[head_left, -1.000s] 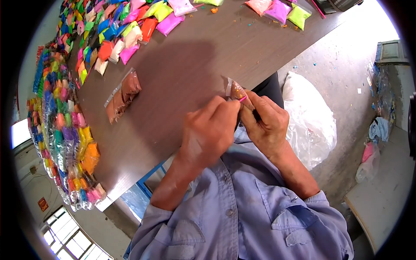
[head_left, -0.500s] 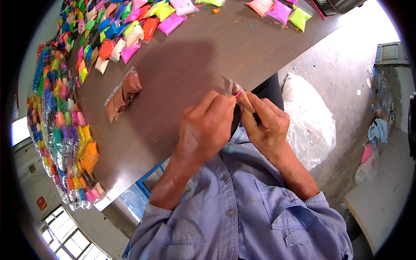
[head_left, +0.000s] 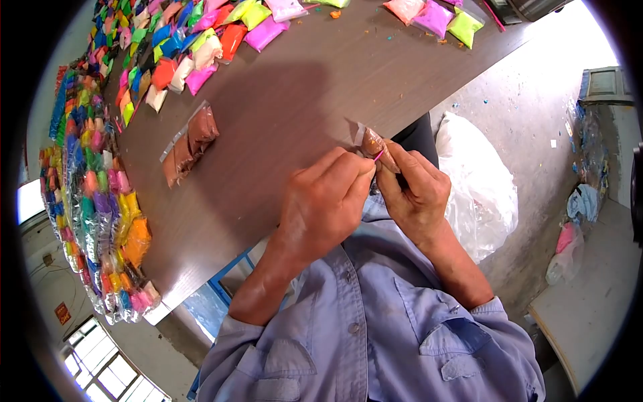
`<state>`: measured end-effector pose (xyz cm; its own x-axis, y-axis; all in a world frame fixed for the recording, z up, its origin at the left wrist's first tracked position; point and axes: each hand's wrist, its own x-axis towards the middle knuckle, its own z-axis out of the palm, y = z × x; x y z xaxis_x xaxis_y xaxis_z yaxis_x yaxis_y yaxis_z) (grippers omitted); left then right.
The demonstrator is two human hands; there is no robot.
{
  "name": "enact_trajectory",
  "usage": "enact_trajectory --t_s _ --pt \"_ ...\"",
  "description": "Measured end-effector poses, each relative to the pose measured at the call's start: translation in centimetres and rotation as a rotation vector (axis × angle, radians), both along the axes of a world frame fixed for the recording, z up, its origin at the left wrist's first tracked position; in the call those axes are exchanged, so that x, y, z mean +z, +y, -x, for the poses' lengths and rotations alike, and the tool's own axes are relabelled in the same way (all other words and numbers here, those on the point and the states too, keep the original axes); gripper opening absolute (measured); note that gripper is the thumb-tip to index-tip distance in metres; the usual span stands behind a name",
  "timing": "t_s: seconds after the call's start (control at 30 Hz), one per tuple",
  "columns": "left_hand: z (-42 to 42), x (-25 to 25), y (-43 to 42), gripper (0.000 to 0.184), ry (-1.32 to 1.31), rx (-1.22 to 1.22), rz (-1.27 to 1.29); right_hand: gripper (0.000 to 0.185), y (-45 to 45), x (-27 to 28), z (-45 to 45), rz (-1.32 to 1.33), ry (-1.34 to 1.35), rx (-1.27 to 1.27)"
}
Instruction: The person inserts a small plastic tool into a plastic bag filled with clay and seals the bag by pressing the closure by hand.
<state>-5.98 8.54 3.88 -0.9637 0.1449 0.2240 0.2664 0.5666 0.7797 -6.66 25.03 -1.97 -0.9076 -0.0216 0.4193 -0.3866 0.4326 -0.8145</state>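
Note:
My right hand (head_left: 420,194) is closed on a small clear packet of brown, clay-like material (head_left: 374,141), held at the table edge above my lap. Between the fingertips of my left hand (head_left: 323,194) is a thin pink stick (head_left: 380,155); its far end meets the side of the packet. Whether the tip goes into the film I cannot tell. On the table to the left lies a larger clear packet of the same brown material (head_left: 193,144), apart from both hands.
Many colourful packets (head_left: 201,50) are heaped at the back left of the table (head_left: 268,107). Strips of filled packets (head_left: 100,201) line its left edge. A few packets (head_left: 434,19) lie at the back right. A white plastic bag (head_left: 475,194) stands on the floor to the right.
My left hand has moved slightly right with the pink stick, closer to my right hand. The small brown packet has shifted a little and turned. The larger packet stays put.

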Motion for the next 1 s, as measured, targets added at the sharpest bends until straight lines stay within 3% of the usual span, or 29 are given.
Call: enact_trajectory --t_s 0.8,1.0 --pt "0.4 -0.2 -0.5 0.012 0.075 0.077 0.114 0.026 -0.5 0.4 0.0 -0.007 -0.016 0.014" --pt "-0.2 0.2 -0.3 0.009 0.053 -0.019 0.102 0.028 -0.2 0.4 0.2 -0.04 -0.015 0.012"
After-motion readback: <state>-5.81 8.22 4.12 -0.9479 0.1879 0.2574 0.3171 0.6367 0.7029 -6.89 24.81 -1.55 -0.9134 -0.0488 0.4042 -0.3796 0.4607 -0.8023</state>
